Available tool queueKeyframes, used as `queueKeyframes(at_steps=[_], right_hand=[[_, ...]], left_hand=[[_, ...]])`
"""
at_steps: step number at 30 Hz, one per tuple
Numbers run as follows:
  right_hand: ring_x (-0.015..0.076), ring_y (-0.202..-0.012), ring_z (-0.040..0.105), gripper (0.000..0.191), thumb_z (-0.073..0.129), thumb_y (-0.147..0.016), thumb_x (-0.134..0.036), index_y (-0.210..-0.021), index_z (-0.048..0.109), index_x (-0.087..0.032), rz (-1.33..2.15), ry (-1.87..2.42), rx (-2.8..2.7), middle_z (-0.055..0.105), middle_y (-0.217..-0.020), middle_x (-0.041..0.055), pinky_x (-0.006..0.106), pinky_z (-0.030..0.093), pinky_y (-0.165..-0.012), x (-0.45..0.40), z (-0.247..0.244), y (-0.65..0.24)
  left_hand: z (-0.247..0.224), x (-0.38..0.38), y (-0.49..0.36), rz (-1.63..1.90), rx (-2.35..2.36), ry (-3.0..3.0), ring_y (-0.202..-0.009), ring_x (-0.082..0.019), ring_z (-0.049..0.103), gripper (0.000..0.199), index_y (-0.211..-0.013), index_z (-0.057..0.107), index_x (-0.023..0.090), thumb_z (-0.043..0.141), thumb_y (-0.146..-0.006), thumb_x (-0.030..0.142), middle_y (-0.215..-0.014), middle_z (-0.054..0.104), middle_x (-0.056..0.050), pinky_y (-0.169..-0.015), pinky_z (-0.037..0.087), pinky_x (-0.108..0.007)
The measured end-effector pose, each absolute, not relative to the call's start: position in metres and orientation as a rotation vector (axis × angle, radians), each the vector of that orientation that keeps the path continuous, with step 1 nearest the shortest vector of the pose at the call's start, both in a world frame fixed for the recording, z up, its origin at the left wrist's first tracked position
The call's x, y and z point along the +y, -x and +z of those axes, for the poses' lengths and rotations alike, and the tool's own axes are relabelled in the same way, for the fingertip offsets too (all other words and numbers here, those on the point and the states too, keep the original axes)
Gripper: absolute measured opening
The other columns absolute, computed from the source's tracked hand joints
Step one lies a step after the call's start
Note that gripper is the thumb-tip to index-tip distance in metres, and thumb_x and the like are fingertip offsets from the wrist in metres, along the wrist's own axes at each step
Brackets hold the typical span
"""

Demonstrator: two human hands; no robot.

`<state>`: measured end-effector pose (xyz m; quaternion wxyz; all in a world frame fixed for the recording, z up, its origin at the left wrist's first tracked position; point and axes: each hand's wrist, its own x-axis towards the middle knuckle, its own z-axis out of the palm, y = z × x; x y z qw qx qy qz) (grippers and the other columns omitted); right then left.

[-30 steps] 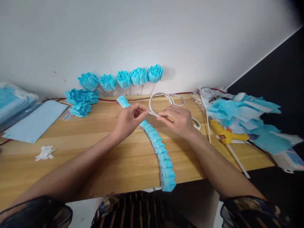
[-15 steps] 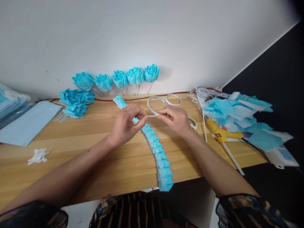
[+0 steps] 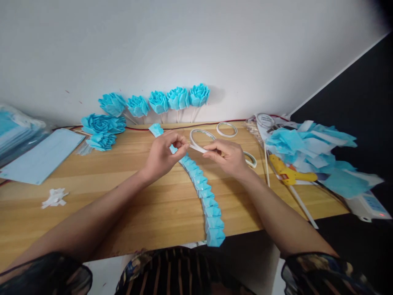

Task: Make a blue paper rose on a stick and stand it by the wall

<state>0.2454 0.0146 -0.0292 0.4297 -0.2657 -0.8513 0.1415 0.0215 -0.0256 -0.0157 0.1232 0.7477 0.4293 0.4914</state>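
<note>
My right hand (image 3: 226,156) grips a thin roll of white tape (image 3: 196,135) by its lower right side, the ring tilted up above the table. My left hand (image 3: 164,153) pinches the end of the tape strip at the roll's lower left. Under and between my hands runs a long curved row of folded light-blue pieces (image 3: 202,186), from the back of the wooden table down to its front edge. Part of the row is hidden behind my left hand.
Several blue flowers on sticks (image 3: 159,102) lean on the wall. Tape rolls (image 3: 226,129) lie behind and beside my right hand. At right are a yellow glue gun (image 3: 288,174), blue scraps (image 3: 310,143) and a power strip (image 3: 368,205); at left, white bits (image 3: 55,197) and blue sheets (image 3: 43,155).
The tape roll has tilted and dropped slightly, and its strip now slants between my fingers. The whole view has shifted a little. Both hands keep their hold.
</note>
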Motion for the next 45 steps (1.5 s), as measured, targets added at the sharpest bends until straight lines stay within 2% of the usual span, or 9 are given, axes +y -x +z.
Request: queueKeyframes(at_steps=[11,14,18,23,27,30,34,41,45], right_hand=[[0.0113,-0.056,0.057,0.021,0.073,-0.089,-0.041,-0.08,0.076,-0.021,0.547,0.589,-2.092,0.072,-0.067,-0.0008,0.027,0.041,-0.057,0.015,-0.033,-0.25],[0.0119,-0.056,0.057,0.025,0.073,-0.088,-0.044,-0.077,0.075,-0.021,0.6,0.546,-2.076,0.07,-0.065,-0.0006,0.028,0.043,-0.058,0.015,-0.034,-0.25],[0.0119,-0.056,0.057,0.022,0.073,-0.088,-0.041,-0.078,0.074,-0.022,0.637,0.521,-2.056,0.07,-0.066,-0.0011,0.028,0.044,-0.059,0.015,-0.033,-0.249],[0.0152,-0.064,0.062,0.028,0.067,-0.092,-0.045,-0.078,0.072,-0.02,0.761,0.591,-1.999,0.07,-0.07,0.0015,0.03,0.047,-0.064,0.017,-0.03,-0.254],[0.0165,-0.069,0.064,0.026,0.066,-0.092,-0.043,-0.08,0.072,-0.02,0.815,0.592,-1.999,0.07,-0.072,0.002,0.031,0.048,-0.068,0.019,-0.031,-0.258],[0.0155,-0.069,0.064,0.022,0.067,-0.092,-0.04,-0.083,0.072,-0.021,0.737,0.541,-2.062,0.071,-0.075,0.0019,0.031,0.048,-0.068,0.021,-0.032,-0.257],[0.0142,-0.066,0.06,0.023,0.065,-0.094,-0.04,-0.082,0.071,-0.021,0.565,0.475,-2.204,0.069,-0.072,0.0009,0.029,0.046,-0.065,0.023,-0.034,-0.254],[0.0142,-0.068,0.061,0.02,0.063,-0.096,-0.033,-0.081,0.069,-0.021,0.501,0.421,-2.262,0.068,-0.07,0.0009,0.029,0.046,-0.069,0.018,-0.034,-0.246],[0.0138,-0.066,0.06,0.022,0.062,-0.097,-0.035,-0.083,0.07,-0.021,0.415,0.465,-2.273,0.067,-0.07,-0.0001,0.028,0.044,-0.068,0.021,-0.037,-0.247]], left_hand=[[-0.028,-0.017,-0.02,1.313,1.139,-1.933,-0.066,-0.011,0.056,0.01,-0.078,0.061,0.017,0.061,-0.088,0.02,-0.072,0.061,0.001,-0.062,0.045,-0.022],[-0.034,-0.011,-0.016,1.368,1.178,-1.872,-0.071,-0.012,0.057,0.013,-0.09,0.06,0.018,0.07,-0.085,0.024,-0.078,0.063,0.0,-0.066,0.048,-0.023],[-0.032,-0.011,-0.011,1.366,1.118,-2.026,-0.101,-0.018,0.065,0.021,-0.112,0.063,0.018,0.06,-0.096,0.03,-0.111,0.07,-0.009,-0.091,0.053,-0.034],[-0.025,-0.014,-0.008,1.208,0.831,-2.267,-0.135,-0.024,0.055,0.025,-0.11,0.071,0.023,0.05,-0.103,0.033,-0.136,0.065,-0.011,-0.113,0.043,-0.048],[-0.029,-0.01,-0.006,1.17,0.845,-2.248,-0.127,-0.024,0.062,0.025,-0.106,0.072,0.023,0.055,-0.101,0.039,-0.118,0.074,-0.01,-0.11,0.046,-0.047],[-0.029,-0.009,-0.007,1.108,0.846,-2.268,-0.1,-0.021,0.071,0.026,-0.096,0.073,0.023,0.057,-0.099,0.043,-0.098,0.078,-0.006,-0.109,0.045,-0.047],[-0.023,-0.014,-0.012,1.127,0.809,-2.357,-0.077,-0.018,0.066,0.029,-0.091,0.073,0.022,0.055,-0.1,0.043,-0.083,0.075,-0.005,-0.092,0.05,-0.04],[-0.019,-0.022,-0.022,1.164,0.862,-2.55,-0.075,-0.017,0.063,0.021,-0.088,0.072,0.021,0.062,-0.098,0.035,-0.076,0.072,-0.003,-0.078,0.046,-0.035],[-0.028,-0.021,-0.02,1.343,0.961,-2.503,-0.104,-0.024,0.066,0.027,-0.113,0.071,0.022,0.07,-0.092,0.039,-0.109,0.073,-0.01,-0.092,0.05,-0.04]])
